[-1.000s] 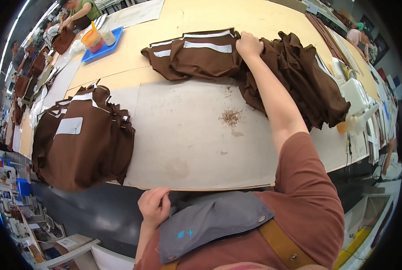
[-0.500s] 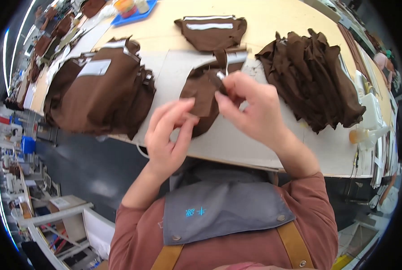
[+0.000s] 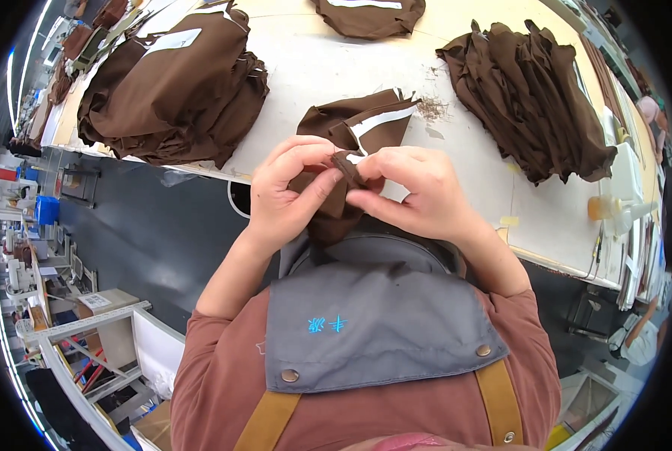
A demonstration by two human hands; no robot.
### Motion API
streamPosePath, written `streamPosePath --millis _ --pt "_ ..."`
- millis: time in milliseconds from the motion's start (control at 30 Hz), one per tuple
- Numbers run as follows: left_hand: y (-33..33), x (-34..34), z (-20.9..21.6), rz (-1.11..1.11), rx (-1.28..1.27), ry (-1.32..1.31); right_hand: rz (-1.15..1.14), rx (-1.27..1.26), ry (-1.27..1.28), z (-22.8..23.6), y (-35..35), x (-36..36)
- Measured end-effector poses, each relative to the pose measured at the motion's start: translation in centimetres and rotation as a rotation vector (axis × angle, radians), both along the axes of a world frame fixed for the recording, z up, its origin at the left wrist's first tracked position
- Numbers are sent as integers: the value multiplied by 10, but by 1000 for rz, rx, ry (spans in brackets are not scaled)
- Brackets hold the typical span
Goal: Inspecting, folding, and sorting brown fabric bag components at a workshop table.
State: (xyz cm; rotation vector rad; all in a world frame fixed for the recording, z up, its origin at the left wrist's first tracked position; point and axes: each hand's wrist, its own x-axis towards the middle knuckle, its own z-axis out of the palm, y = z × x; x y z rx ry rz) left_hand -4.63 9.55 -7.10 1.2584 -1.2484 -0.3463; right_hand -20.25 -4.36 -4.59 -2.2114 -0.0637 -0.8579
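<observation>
A brown fabric piece (image 3: 388, 137) lies across the near edge of the worktable, and its lower part hangs down over that edge. A white strip (image 3: 385, 119) runs along one side of it. My left hand (image 3: 279, 195) is closed, pinching the gathered edge of the fabric between thumb and fingers. Close beside it, my right hand (image 3: 430, 188) pinches the same edge, near the end of the white strip. The bunched cloth between my fingertips is partly hidden by them.
Brown fabric piles stand at the left (image 3: 178, 90) and right (image 3: 516, 98) of the pale worktable (image 3: 291, 83). At the far side lies another brown piece (image 3: 370, 21). Thread scraps (image 3: 433, 109) are scattered mid-table. A squeeze bottle (image 3: 606, 209) stands near the right edge.
The fabric piece has come nearer, over the table's near edge. My left hand, loosely curled before, now pinches it beside my right. The view has shifted, so the piles appear higher.
</observation>
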Motion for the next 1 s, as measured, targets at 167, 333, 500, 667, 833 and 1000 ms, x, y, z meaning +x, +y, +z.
streamPosePath --millis 167,333,500,667,833,1000 --pt "-7 9 9 -151 -95 -150 -205 -17 -31 5 -25 3" --pt "-19 19 29 -323 -82 -311 87 223 109 -2 -41 4" --pt "-28 27 48 -343 -112 -641 -37 -21 -22 -3 -42 12" --pt "-35 36 51 -250 -154 -717 -115 -4 -106 -6 -37 13" --pt "-35 39 52 -236 -137 -763 -33 -47 -221 -2 -40 16" --pt "-38 39 69 -275 -98 -784 40 -168 -126 -4 -45 22"
